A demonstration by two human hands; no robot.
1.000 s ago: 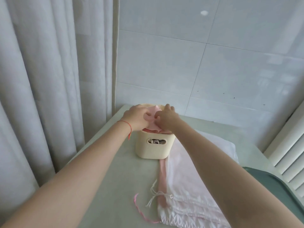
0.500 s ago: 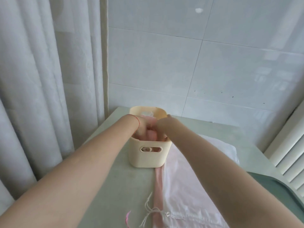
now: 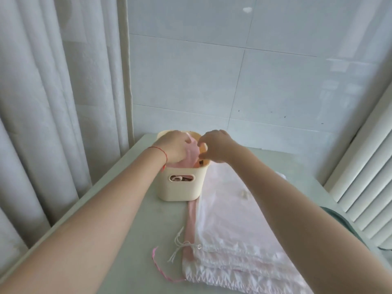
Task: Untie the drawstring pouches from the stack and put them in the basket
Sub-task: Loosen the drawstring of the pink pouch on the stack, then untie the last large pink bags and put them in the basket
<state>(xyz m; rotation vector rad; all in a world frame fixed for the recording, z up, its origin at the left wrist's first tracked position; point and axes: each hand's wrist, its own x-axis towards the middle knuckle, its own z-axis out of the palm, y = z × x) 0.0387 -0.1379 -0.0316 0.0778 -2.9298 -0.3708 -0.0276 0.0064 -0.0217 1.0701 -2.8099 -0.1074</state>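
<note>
- White tiled wall (image 3: 275,77) and curtain (image 3: 53,92) close in the pale table (image 3: 135,240) at the frame's centre; its left edge runs just past our left arm.
- We count one cream basket (image 3: 180,187), one flat stack of pouches (image 3: 233,240) at lower right, two loose drawstrings.
- Our left hand (image 3: 171,148) presses a pink pouch (image 3: 191,155) into the basket.
- Our right hand (image 3: 218,148) hovers beside it, fingers loosely curled, holding nothing we can see.
</note>
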